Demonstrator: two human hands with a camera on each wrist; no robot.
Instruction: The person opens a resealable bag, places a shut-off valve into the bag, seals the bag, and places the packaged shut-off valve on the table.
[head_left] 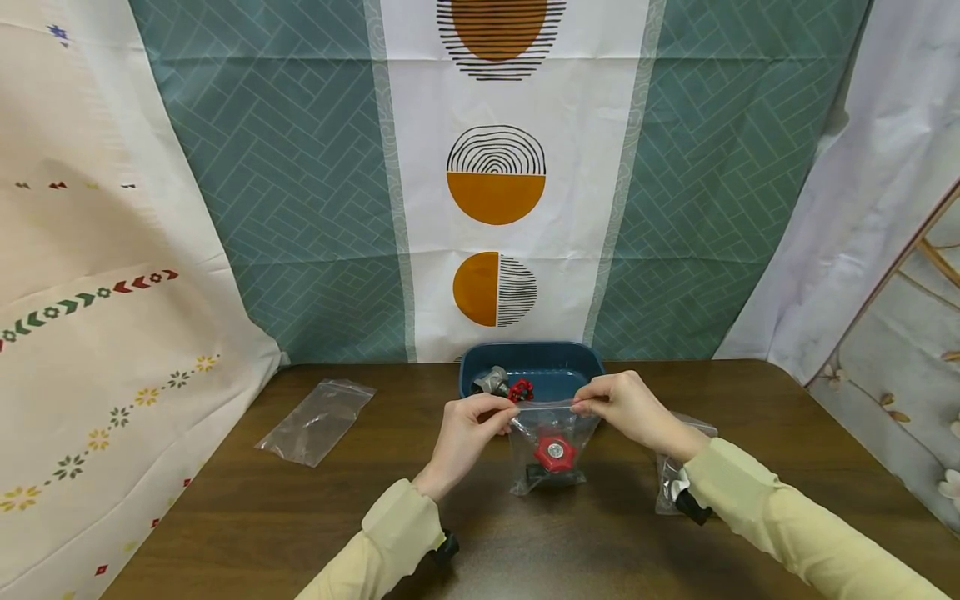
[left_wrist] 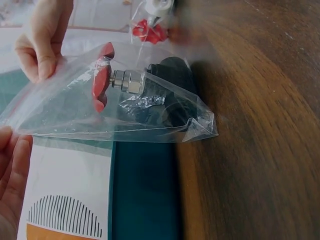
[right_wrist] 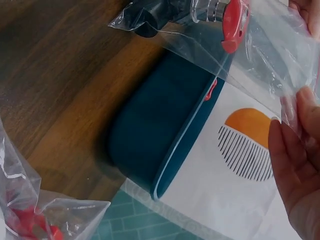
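A clear zip bag (head_left: 525, 450) stands on the table between the two hands, its top edge stretched between them. Inside it is a valve with a red handwheel (head_left: 555, 452), a metal stem and a dark body (left_wrist: 172, 90). My left hand (head_left: 470, 433) pinches the left end of the bag's top edge. The right end of that edge is pinched between thumb and fingers of my right hand (head_left: 626, 408). In the right wrist view the right hand (right_wrist: 300, 165) shows at the bag's mouth.
Behind the bag is a blue bin (head_left: 558, 379) holding a grey metal valve (head_left: 492, 381) and a red handwheel (head_left: 521, 390). A flat clear bag (head_left: 318, 422) lies at left. Another bag (head_left: 666, 487), with a red-handled part (right_wrist: 32, 222) inside, lies under the right forearm.
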